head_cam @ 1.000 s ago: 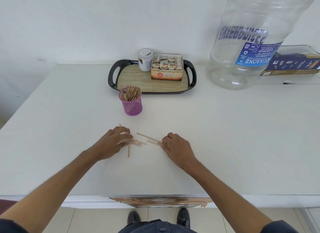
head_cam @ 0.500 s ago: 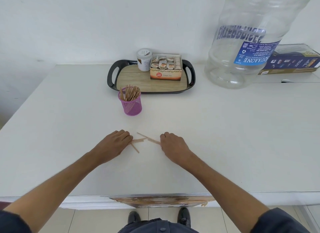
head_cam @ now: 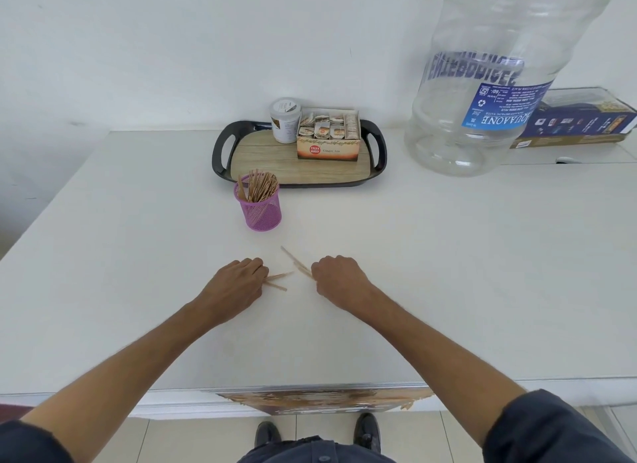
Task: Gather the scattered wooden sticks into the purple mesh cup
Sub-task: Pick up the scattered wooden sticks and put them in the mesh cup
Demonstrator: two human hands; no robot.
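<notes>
The purple mesh cup (head_cam: 262,211) stands upright on the white table (head_cam: 448,290), holding several wooden sticks. Below it, my left hand (head_cam: 238,283) lies knuckles up with curled fingers that pinch a few thin wooden sticks (head_cam: 277,280); their ends poke out to the right. My right hand (head_cam: 336,280) is curled in a loose fist and grips other sticks (head_cam: 297,263) that fan out up and to the left. The two bunches sit a short gap apart on the table, about a hand's length in front of the cup.
A black tray (head_cam: 220,152) with a wood-look base stands behind the cup, carrying a white jar (head_cam: 284,119) and an open box of tea sachets (head_cam: 328,135). A big clear water bottle (head_cam: 482,83) and a dark flat box (head_cam: 586,121) are at the back right.
Both hands have drawn the loose sticks together and curled round them. The single stick that lay below the left hand is gone from the table. The hands have drifted slightly apart.
</notes>
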